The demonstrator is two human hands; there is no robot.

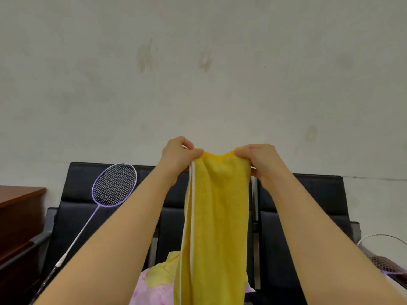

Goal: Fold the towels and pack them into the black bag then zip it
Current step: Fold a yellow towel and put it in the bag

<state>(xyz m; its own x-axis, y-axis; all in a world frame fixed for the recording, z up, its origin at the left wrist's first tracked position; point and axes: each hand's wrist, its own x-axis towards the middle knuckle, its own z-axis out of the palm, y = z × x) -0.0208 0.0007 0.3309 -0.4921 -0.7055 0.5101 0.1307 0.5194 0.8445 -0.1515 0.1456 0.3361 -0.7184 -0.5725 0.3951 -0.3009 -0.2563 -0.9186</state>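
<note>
Your left hand [178,154] pinches the top left corner of the yellow towel [217,216], thumb and fingers curled tight on the cloth. Your right hand [257,159] pinches the top right corner the same way, fingers closed around the edge. The 2 hands sit near each other at the same height, top edge sagging slightly between them.

Towel hangs straight down from both grips, doubled lengthwise, white trim running down its left side. Bottom end drops out of view at the lower edge.

Behind the hanging towel, low in view, a pink and yellow cloth [152,282] lies on the black chairs [297,227]. Black bag: can't tell where it is, not identifiable here.

A purple badminton racket [113,186] leans against the left chair back, head up, handle down-left. A 2nd racket [383,254] shows partly at the right edge. Brown wooden cabinet [19,216] at far left. Stained white wall [198,73] behind the chairs.
</note>
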